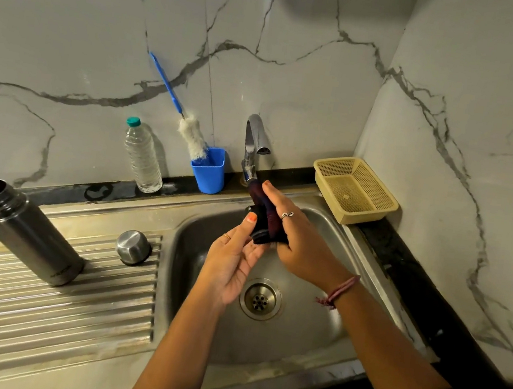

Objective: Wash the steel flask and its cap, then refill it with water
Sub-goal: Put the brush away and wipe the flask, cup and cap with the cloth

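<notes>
Both our forearms reached in from the near edge over the steel sink (322, 327). Our right hand (295, 235) gripped a dark purple cloth-like thing (262, 224), fingers curled round it above the basin, just in front of the tap (252, 148); we could not tell what the thing was. Our left hand (232, 266) was palm up beside it, fingers relaxed and fairly wide, the thumb pressing against the dark thing's near end. Below the hands lay the drain (260, 299).

Left of the basin, on the ribbed drainboard (38, 306), the steel flask (25, 230) stood uncapped with its mouth open, well apart from our hands. Its steel cap (133, 247) sat just to the right of it, dome up, near the basin's edge.

Along the far surface stood a plastic water bottle (142, 156), a blue cup (208, 170) holding a bottle brush (191, 135) with a blue handle, and, at the far right corner, a cream plastic basket (355, 191).
</notes>
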A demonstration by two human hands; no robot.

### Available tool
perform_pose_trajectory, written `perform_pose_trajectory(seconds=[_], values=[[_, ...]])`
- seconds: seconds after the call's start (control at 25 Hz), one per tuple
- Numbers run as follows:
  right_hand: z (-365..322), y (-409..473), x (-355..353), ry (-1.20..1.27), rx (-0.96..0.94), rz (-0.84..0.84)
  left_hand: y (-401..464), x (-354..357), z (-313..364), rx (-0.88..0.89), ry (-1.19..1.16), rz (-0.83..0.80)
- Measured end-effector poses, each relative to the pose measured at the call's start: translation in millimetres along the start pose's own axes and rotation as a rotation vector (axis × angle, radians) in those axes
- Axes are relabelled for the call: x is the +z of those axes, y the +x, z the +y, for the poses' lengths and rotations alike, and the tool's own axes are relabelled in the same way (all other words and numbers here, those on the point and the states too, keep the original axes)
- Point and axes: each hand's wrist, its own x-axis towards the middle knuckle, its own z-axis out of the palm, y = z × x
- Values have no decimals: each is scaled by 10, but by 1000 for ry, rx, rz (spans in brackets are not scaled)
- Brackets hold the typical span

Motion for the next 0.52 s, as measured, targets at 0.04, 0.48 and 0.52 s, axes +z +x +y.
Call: perform_pose_trajectory(seconds=[0.04, 0.48, 0.52], values=[[5, 1, -30, 30, 12, -27, -11, -23, 34, 5, 12, -4], [-243, -91, 97, 81, 116, -8, -198, -64, 117, 41, -94, -18], [-273, -88, 93, 101, 163, -20, -213, -79, 124, 55, -92, -19]])
